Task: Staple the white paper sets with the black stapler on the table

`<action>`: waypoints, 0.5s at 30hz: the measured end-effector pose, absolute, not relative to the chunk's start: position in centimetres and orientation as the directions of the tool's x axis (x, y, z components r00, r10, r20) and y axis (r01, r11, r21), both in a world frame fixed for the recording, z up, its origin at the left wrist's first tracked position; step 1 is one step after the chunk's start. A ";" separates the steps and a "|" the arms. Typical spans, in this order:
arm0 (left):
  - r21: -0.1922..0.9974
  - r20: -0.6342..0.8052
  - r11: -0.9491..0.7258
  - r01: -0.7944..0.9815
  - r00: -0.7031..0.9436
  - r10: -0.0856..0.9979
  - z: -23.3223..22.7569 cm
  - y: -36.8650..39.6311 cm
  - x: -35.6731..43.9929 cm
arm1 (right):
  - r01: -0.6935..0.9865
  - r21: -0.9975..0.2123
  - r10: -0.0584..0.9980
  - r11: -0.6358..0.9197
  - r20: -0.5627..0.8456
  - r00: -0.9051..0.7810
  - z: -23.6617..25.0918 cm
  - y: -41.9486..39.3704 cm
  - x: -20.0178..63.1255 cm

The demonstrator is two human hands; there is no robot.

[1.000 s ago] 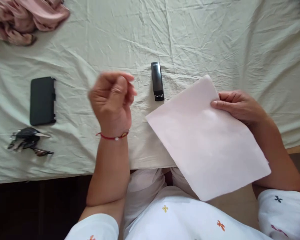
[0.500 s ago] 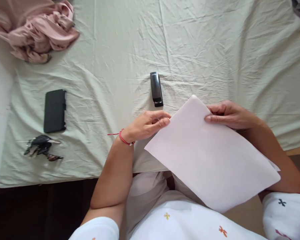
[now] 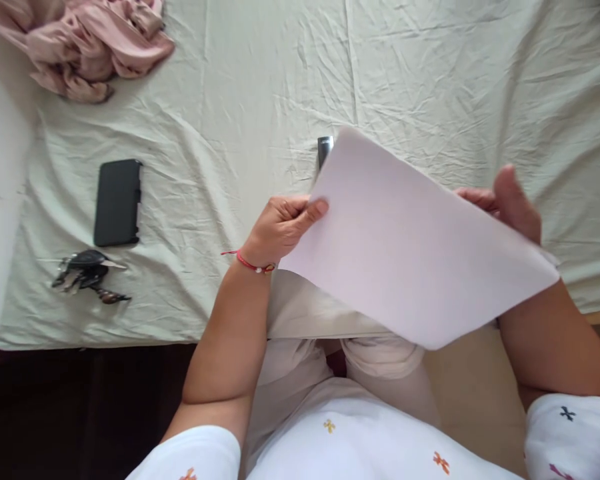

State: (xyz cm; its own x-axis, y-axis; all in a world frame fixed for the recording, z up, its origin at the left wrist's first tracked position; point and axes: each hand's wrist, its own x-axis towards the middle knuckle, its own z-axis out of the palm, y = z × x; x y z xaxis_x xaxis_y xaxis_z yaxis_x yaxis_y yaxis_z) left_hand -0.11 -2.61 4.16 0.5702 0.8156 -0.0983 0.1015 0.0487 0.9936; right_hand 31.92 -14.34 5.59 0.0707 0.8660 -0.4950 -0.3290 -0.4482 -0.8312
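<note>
White paper [image 3: 420, 247], with what looks like more than one sheet at its right corner, is held up at a slant above the front edge of the bed. My left hand [image 3: 287, 230] pinches its left edge, thumb on top and fingers underneath. At the far right edge is my right hand [image 3: 515, 203], thumb raised off the paper and the other fingers partly hidden behind it. Whether those fingers touch the paper I cannot tell. Beyond the paper's upper left corner a black stapler [image 3: 325, 150] lies on the sheet, mostly covered from view.
A pale green bedsheet [image 3: 240, 120] covers the bed. To the left lie a black phone case [image 3: 118, 202] and a bunch of keys [image 3: 87, 273]. Crumpled pink cloth [image 3: 100, 43] sits at the far left, beside a white wall [image 3: 3, 200].
The paper has moved up and turned flatter, now covering most of the stapler. My left hand has taken a firmer grip on its edge. My right thumb has lifted off the paper.
</note>
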 end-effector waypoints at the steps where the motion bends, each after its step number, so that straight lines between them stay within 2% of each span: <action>1: 0.997 -0.072 0.041 0.070 0.515 0.854 4.0 -2.4 -0.3 | -0.355 -0.831 0.871 -0.428 -0.484 0.085 5.7 -14.2 32.2; 3: 1.000 -0.027 0.021 0.019 0.422 0.906 3.7 -2.2 -0.4 | -0.360 -0.855 0.904 -0.374 -0.422 0.063 5.8 -13.8 32.7; 4: 1.000 -0.010 0.012 -0.002 0.383 0.924 3.4 -2.1 -0.3 | -0.364 -0.894 0.934 -0.261 -0.329 0.139 5.8 -13.6 32.9; 7: 0.999 0.025 -0.013 -0.042 0.288 0.957 2.6 -1.9 0.1 | -0.262 -0.957 0.931 -0.122 -0.201 0.304 5.6 -13.4 33.2; 10: 0.996 0.066 -0.054 -0.065 0.197 0.978 2.0 -1.8 0.7 | -0.172 -0.980 0.920 -0.103 -0.159 0.358 4.9 -13.4 33.1; 15: 0.988 0.122 -0.111 -0.106 0.110 0.986 1.7 -1.8 1.2 | -0.089 -0.982 0.916 -0.166 -0.187 0.355 3.9 -13.0 31.5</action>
